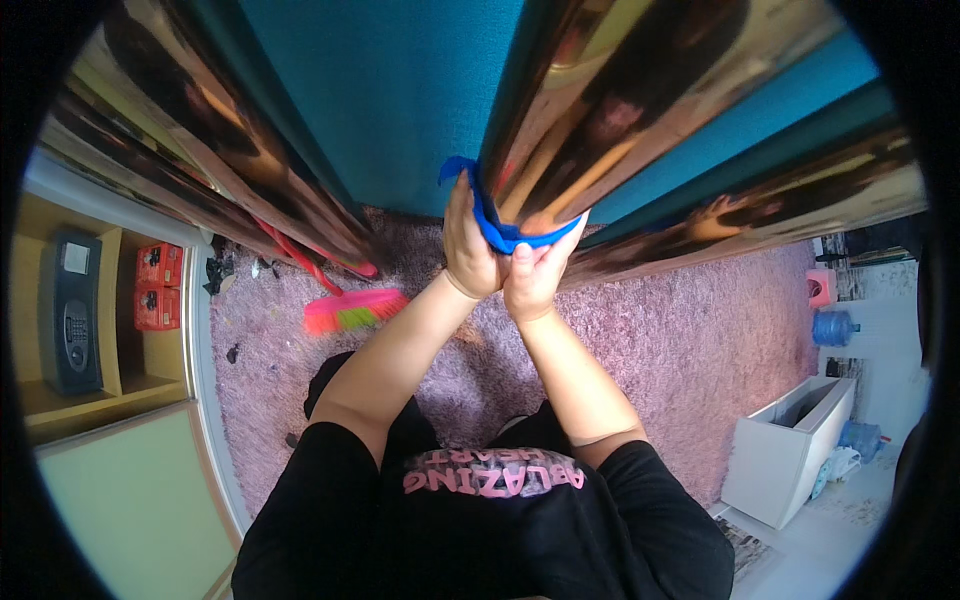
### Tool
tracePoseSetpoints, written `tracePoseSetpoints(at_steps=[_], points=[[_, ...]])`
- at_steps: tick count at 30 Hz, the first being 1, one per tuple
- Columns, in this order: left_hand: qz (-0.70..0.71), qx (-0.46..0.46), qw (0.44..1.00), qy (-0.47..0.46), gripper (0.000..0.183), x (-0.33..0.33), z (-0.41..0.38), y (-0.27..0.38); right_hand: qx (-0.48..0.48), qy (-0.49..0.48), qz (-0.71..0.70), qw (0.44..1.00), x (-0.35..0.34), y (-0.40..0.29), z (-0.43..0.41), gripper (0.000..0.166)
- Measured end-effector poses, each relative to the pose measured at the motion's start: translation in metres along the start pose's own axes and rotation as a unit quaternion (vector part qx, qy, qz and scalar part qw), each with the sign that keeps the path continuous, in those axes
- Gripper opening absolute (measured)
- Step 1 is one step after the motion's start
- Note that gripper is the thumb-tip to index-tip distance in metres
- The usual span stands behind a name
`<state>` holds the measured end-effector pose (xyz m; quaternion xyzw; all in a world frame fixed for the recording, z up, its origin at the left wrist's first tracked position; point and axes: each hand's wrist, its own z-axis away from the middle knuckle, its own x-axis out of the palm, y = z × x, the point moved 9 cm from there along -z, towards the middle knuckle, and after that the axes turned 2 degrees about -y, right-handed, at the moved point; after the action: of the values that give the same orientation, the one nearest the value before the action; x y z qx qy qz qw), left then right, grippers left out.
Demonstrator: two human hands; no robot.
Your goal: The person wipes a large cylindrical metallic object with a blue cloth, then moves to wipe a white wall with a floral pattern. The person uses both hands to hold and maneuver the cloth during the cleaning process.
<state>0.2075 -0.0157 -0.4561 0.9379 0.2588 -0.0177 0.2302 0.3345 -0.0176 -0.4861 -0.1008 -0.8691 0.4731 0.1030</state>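
A blue cloth (514, 240) is wrapped partway around the near side of a glossy, mirror-like column (570, 150). My left hand (469, 251) lies along the cloth's left side, fingers pointing up and a loose corner of cloth sticking out beyond them. On the right, my right hand (534, 281) cups the cloth from below, its thumb resting on the cloth's lower edge. The heels of both hands meet in front of the column. Most of the right fingers are hidden behind the cloth. The column's surface reflects my arms.
A broom (356, 309) with a red handle leans by another glossy column (277, 165). Teal panels (375, 97) stand behind. Purple carpet (660, 360) bears dark scraps at left. Shelves hold a safe (75, 315) and red boxes (157, 285). A white drawer-like box (780, 450) stands right.
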Motion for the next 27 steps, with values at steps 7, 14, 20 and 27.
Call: tracePoseSetpoints(at_steps=[7, 14, 20, 27], points=[[0.052, -0.057, 0.996, -0.045, 0.108, 0.018, 0.076, -0.039, 0.095, -0.016, 0.084, 0.992, -0.023, 0.091, 0.064, 0.124], [0.02, -0.13, 0.983, -0.126, 0.094, 0.032, 0.127, -0.072, 0.175, -0.09, 0.074, 0.978, -0.016, 0.119, 0.084, 0.122], [-0.004, -0.285, 0.905, -0.317, 0.055, 0.061, 0.159, -0.098, 0.321, -0.068, -0.166, 0.93, 0.004, 0.156, 0.112, 0.115], [0.127, -0.444, 0.854, -0.237, 0.056, 0.044, 0.167, -0.107, 0.444, 0.005, -0.127, 0.887, 0.016, 0.126, 0.099, 0.079]])
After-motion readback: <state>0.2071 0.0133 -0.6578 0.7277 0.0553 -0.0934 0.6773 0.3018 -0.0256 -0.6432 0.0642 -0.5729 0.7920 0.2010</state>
